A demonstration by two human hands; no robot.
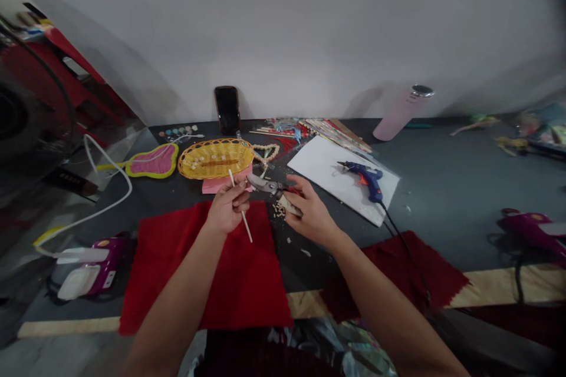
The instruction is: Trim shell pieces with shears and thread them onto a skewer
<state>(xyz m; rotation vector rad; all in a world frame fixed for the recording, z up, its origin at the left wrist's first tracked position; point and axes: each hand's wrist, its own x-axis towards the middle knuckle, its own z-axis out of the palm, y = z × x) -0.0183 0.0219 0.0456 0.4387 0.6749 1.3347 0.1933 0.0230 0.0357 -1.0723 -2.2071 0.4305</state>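
My left hand (225, 209) pinches a thin pale stick (246, 227) that slants down over the red cloth (203, 265). In my right hand (315, 215) is a pair of pruning shears (264, 184), my fingers wrapped round its handles. The blades point left and reach close to my left fingertips; whether they touch the stick I cannot tell. Behind my left hand stands a yellow wicker basket (216, 174) with a few small pale pieces in it, over something pink (214, 186). Small cut pale bits (279, 210) lie on the dark table below the shears.
A blue glue gun (374, 185) rests on a white board (318, 159), its cord running to the front edge. Sticks (336, 138), a phone (227, 111) and a pink bottle (400, 115) line the wall. A purple power strip (108, 259) with a white cable sits left.
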